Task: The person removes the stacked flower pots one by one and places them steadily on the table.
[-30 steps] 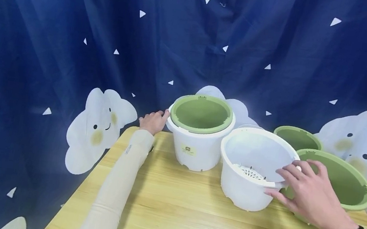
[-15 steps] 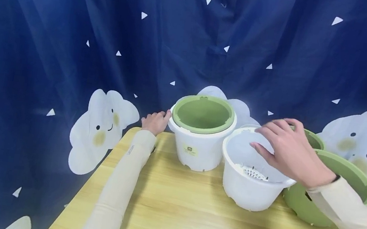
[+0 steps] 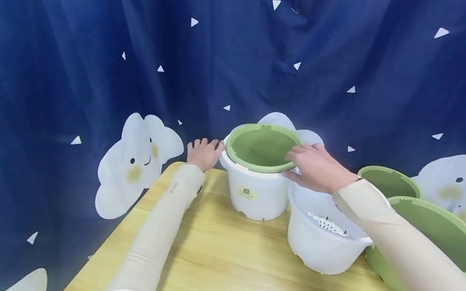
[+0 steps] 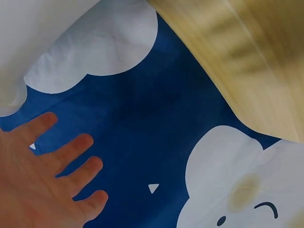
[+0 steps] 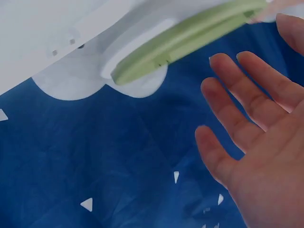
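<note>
A green flower pot (image 3: 261,149) sits inside a white flower pot (image 3: 254,196) that bears a small label, at the back of the table. At the left rim of this white pot is my left hand (image 3: 205,154), thumb close against the rim; the left wrist view shows its other fingers (image 4: 78,147) spread and holding nothing. My right hand (image 3: 316,169) reaches the pair's right side, its fingertips over the green rim and thumb lower. In the right wrist view, its fingers (image 5: 218,102) are apart and extended beside the green rim (image 5: 190,42).
A second white pot (image 3: 321,252) stands right of the pair, a perforated white disc (image 3: 326,224) at its bottom, partly hidden under my right forearm. Two more green pots, a larger one (image 3: 440,227) and a smaller one (image 3: 382,180), stand farther right. A blue curtain (image 3: 210,53) hangs behind the wooden table (image 3: 219,273).
My right hand has left the second white pot's rim and moved left to the green pot's rim. My left hand stays at the white pot's left rim; the view has shifted slightly.
</note>
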{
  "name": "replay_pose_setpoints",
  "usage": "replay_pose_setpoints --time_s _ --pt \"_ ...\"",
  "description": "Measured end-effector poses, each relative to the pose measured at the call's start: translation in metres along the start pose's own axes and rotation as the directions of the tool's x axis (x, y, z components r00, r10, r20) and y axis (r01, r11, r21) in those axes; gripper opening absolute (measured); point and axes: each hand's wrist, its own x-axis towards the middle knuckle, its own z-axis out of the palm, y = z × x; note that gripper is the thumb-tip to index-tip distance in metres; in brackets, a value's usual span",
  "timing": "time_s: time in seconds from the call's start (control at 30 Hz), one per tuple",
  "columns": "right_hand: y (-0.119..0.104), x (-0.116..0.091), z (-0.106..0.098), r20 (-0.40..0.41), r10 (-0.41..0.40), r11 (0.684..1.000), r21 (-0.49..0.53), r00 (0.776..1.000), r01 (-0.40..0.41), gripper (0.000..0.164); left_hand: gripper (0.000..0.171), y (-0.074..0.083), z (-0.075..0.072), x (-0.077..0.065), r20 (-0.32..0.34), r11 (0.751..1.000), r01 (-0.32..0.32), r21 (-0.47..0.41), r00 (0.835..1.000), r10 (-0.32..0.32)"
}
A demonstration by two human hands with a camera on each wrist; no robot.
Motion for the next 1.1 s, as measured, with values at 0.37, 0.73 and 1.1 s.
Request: replay_pose_setpoints --time_s 0.37,0.73,1.1 --pt "-0.005 0.03 0.027 0.203 -0.02 0.999 0.043 0.979 0.011 0.033 0.071 -0.004 0.006 0.008 0.019 1.0 -0.024 0.017 1.0 0.024" --pt "0.003 0.039 0.028 0.258 -0.053 0.989 0.15 0.965 0.014 0.021 0.075 -0.003 0.004 0.006 0.014 1.0 0.007 0.006 1.0 -0.007" --pt "-0.013 0.033 0.029 0.144 0.028 0.999 0.04 0.989 -0.034 0.013 0.073 0.003 0.003 -0.001 0.02 0.999 0.04 -0.034 0.999 -0.039"
